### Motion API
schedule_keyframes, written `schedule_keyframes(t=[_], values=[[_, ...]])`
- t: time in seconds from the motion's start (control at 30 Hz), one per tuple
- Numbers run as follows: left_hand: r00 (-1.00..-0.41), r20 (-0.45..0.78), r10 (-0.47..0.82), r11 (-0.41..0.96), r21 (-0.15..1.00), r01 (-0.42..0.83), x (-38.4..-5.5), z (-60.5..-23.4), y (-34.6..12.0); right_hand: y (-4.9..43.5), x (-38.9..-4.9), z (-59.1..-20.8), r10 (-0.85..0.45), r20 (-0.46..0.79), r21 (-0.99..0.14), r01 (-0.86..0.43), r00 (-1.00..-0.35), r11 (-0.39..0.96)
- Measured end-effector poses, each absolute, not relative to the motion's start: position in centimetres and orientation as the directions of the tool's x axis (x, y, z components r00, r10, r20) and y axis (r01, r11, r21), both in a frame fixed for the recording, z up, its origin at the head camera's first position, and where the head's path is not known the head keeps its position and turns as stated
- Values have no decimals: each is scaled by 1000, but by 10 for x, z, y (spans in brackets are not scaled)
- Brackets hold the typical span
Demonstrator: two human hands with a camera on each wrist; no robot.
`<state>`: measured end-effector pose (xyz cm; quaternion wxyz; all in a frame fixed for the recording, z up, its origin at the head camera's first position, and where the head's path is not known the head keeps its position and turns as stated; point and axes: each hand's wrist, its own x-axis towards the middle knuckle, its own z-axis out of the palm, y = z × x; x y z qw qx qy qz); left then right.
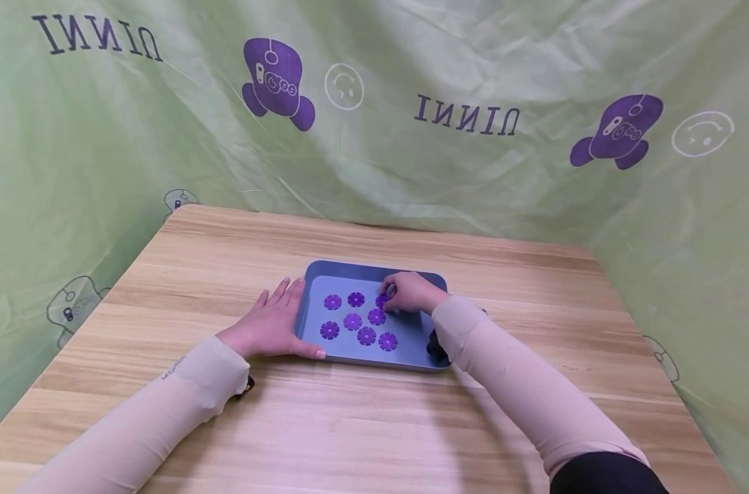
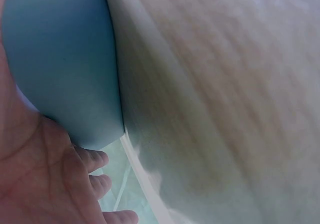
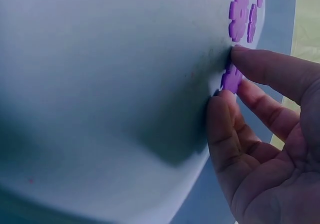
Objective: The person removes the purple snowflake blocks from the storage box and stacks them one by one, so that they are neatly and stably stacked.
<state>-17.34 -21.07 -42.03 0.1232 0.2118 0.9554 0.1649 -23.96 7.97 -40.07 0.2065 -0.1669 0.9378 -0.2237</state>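
A blue-grey tray (image 1: 405,360) lies on the table with several purple notched, flower-shaped discs (image 1: 352,322) spread over its floor. My left hand (image 1: 269,328) rests against the tray's left side, fingers straight along the rim and thumb at the front corner. The left wrist view shows that palm (image 2: 45,179) beside the tray's outer wall (image 2: 65,59). Inside the tray, my right hand (image 1: 411,293) pinches a disc (image 3: 231,78) at the back of the group with thumb and fingertips. Part of this disc is hidden by the fingers.
The tray sits on a wood-grain table (image 1: 362,432). A green printed cloth (image 1: 374,171) hangs behind the table and along its sides. Something black (image 1: 435,346) shows under the right wrist, over the tray's front right corner.
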Motion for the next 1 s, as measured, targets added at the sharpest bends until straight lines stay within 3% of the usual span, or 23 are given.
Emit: schedule_keyframes(t=[0.73,1.0], values=[[-877,-150,457,850,364,381,-176,-429,-219,84,-235,-398,-382,-216,-512,-229,-899,828],[-873,-130,470,841,365,399,-177,-431,-223,98,-232,-379,-339,-165,-654,-154,-926,740]])
